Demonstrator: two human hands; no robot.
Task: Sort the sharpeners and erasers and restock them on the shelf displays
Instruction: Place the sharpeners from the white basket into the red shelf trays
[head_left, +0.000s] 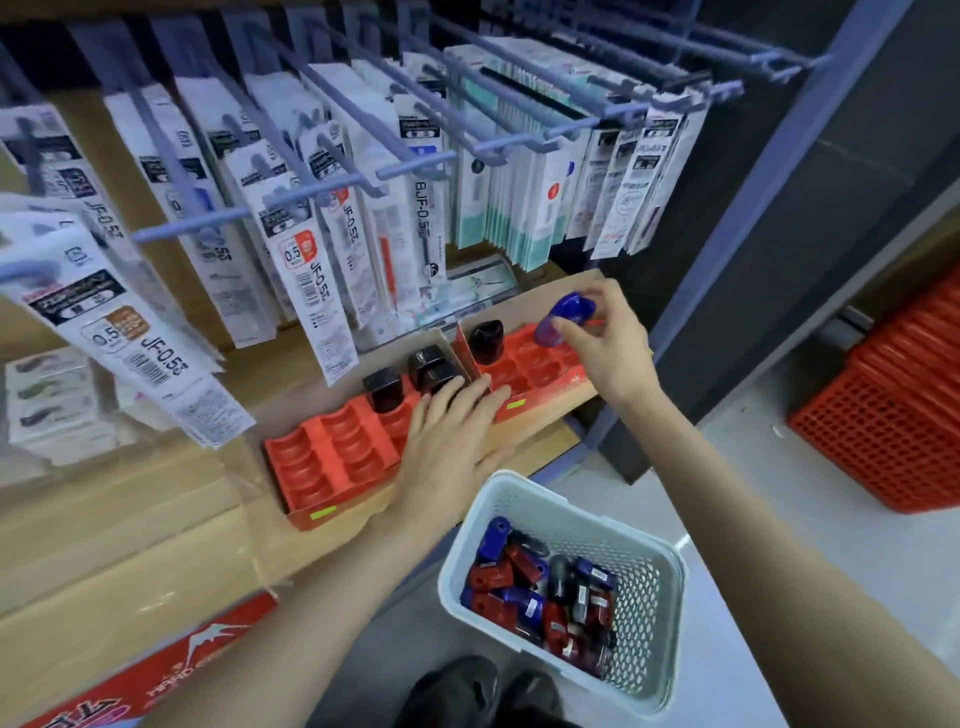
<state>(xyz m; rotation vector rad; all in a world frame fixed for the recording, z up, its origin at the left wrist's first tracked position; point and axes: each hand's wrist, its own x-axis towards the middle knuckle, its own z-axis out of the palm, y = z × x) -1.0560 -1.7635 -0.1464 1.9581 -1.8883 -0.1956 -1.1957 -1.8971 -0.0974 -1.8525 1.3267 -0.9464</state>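
Two red display trays stand on the wooden shelf. The left tray (332, 457) holds black sharpeners (383, 388) at its far end. The right tray (540, 371) holds one black sharpener (485, 340) at its far left corner. My right hand (605, 343) pinches a blue sharpener (569, 314) above the right tray. My left hand (449, 441) lies flat with straight fingers on the near end of the left tray, between the two trays. A white basket (524, 499) at the lower middle contains several blue, red and black sharpeners (540, 587).
Rows of pen-refill packets (306, 249) hang on blue pegs (363, 182) above the trays. A stack of red crates (893, 415) stands on the floor at right. A red carton (171, 670) lies below the shelf at left. My shoes (483, 691) are at the bottom.
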